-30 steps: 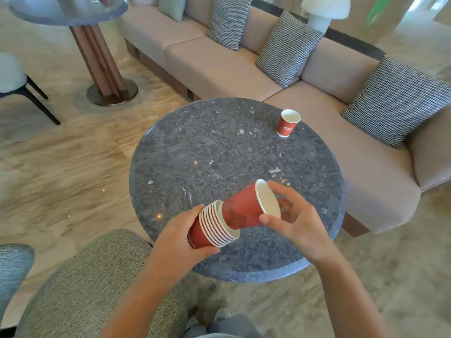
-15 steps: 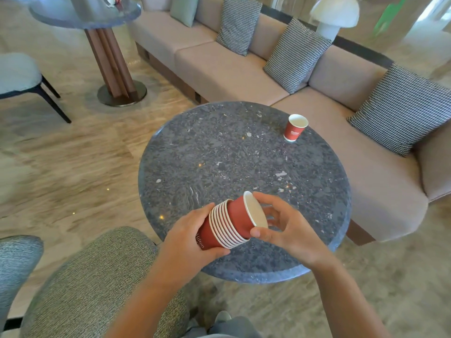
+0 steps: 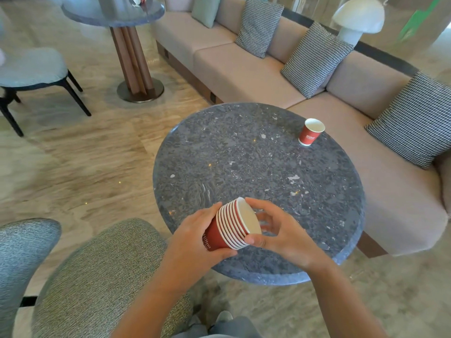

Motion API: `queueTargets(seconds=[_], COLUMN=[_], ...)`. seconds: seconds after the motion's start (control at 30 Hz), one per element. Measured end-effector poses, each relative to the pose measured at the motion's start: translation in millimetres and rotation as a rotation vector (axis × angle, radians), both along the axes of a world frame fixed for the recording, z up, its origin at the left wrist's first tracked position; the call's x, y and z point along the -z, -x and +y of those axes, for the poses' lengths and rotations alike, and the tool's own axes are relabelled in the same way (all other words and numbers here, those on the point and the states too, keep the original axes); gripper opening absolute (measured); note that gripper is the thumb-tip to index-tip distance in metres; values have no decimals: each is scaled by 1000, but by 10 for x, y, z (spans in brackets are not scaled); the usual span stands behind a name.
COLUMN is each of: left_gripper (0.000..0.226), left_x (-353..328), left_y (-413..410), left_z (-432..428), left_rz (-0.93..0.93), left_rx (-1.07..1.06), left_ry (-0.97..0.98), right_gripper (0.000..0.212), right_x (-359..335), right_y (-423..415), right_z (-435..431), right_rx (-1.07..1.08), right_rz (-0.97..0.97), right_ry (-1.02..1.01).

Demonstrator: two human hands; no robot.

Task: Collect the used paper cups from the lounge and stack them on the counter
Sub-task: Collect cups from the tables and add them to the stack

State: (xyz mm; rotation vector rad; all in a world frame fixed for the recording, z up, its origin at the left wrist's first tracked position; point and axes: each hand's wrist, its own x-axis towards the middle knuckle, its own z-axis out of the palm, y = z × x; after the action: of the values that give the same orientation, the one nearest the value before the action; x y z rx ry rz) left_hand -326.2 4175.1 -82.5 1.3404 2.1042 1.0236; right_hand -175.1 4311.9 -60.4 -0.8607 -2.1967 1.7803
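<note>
**Holding the nested cups over the near table edge**

Gripping the stack of cups, your left hand was wrapped around the red base end, fingers curled over the top and thumb under, closed firmly on it. The stack lay tilted on its side, mouth pointing right and away from you, white rims bunched tight together. Your right hand sat at the open end, half-open: thumb tip touching the lowest rims, fingers spread loosely around the mouth of the innermost cup. I couldn't tell whether those fingers were actually pressing on the rim or just cupped near it.

You held all this above the near part of the round stone table. One single red cup stood upright on the far right of that tabletop, well apart from your hands, near the sofa. Checked cushions leaned on the sofa back. A grey upholstered chair was just beside your left forearm. A second table stood far left.
</note>
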Motion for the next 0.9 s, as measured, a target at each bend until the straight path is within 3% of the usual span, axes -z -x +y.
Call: queueTargets(seconds=[0.5, 0.73, 0.9], left_gripper=[89, 65, 66], left_x=[65, 225, 329], left_y=[-15, -24, -125], left_z=[25, 131, 330], left_rz=[-76, -320, -528], left_rx=[36, 19, -4], left_ry=[0, -4, -2], right_gripper=[68, 56, 50], right_x=[62, 108, 243], right_y=[-52, -292, -741], right_z=[-123, -226, -340], right_rx=[96, 315, 512], right_rz=[-30, -181, -427], right_ry=[-38, -253, -558])
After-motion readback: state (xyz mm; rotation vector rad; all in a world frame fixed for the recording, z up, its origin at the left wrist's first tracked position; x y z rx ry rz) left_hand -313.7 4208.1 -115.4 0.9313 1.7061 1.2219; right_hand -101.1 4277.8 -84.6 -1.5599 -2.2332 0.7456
